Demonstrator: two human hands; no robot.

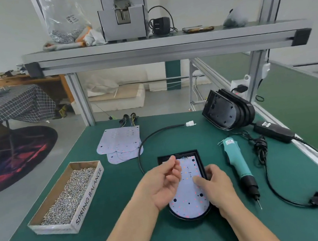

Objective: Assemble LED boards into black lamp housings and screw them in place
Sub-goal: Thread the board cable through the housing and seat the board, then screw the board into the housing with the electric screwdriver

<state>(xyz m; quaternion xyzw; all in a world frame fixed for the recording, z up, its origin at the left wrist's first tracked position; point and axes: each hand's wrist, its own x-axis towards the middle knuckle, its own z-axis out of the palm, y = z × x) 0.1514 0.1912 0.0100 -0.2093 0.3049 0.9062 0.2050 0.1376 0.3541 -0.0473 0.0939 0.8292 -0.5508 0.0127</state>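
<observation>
Both our hands are at the black lamp housing (179, 155), which lies flat on the green table (129, 237) with an LED board (186, 199) seated inside it. Our right hand (218, 185) grips the housing's right edge, the thumb pressed down on the board and the other fingers curled over the rim. Our left hand (163, 184) hovers over the housing's left side with the fingers loosely curled toward the thumb (whether a screw sits between them we cannot tell).

Just right of the housing lies the teal electric screwdriver (239, 165), bit pointing toward us. Left of the housing stands a cardboard box (89, 196) full of screws (71, 194). Beyond the housing to the left is a spread stack of spare LED boards (119, 141), and beyond it to the right a row of empty black housings (227, 111) standing on edge. A black cable curves away from the housing's far left corner to a white connector (190, 124).
</observation>
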